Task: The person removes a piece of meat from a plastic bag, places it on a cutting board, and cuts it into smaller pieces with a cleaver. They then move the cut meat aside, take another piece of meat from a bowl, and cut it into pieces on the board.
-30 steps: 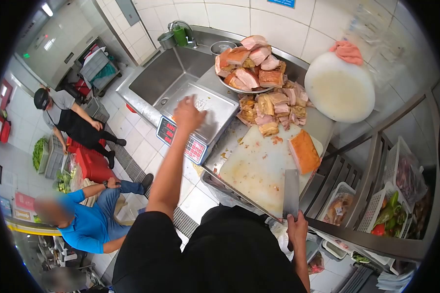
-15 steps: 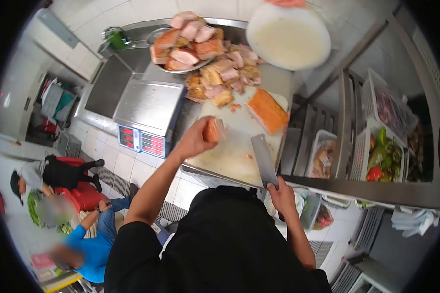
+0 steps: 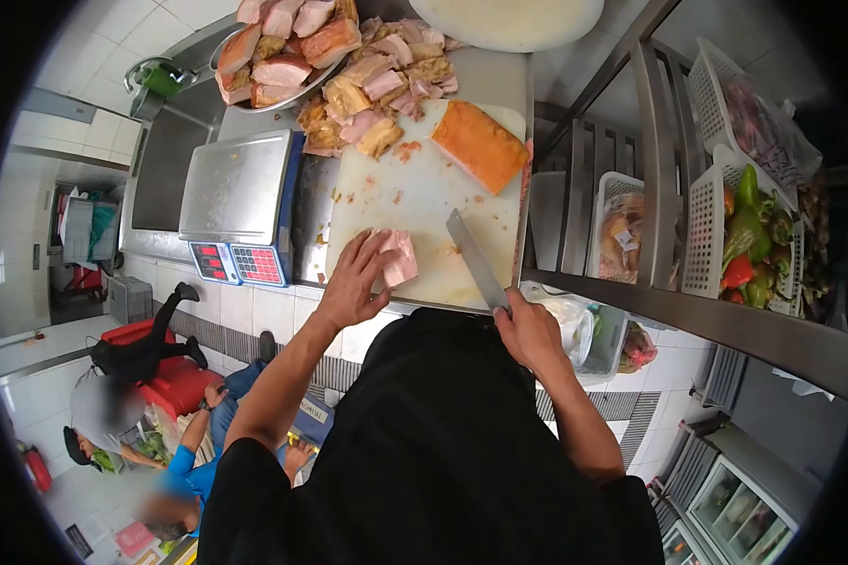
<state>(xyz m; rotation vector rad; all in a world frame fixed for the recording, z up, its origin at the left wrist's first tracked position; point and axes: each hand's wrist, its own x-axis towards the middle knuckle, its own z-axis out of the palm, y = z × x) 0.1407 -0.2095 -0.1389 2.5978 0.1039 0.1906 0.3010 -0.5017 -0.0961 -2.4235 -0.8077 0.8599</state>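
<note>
My left hand point(image 3: 353, 284) has its fingers and thumb around the left side of a small piece of pork point(image 3: 401, 260), whose pink cut face is turned up on the white cutting board point(image 3: 386, 207). In my right hand point(image 3: 528, 328) is the handle of a knife; its broad blade point(image 3: 481, 261) points up and left over the board. A larger orange-skinned slab of pork point(image 3: 481, 146) lies farther back on the board. Behind the board's left part are many chopped meat pieces point(image 3: 377, 85).
A metal bowl heaped with pork chunks point(image 3: 283, 56) stands at the back left. The digital scale point(image 3: 237, 188) sits left of the board. A round white board point(image 3: 513, 19) is at the back. Shelving with a vegetable basket point(image 3: 716, 235) runs along the right. Two people sit at lower left.
My left hand has set the pork piece lower on the board, turning its pink face up in place of the orange side. The knife stays in my right hand. The view has shifted.
</note>
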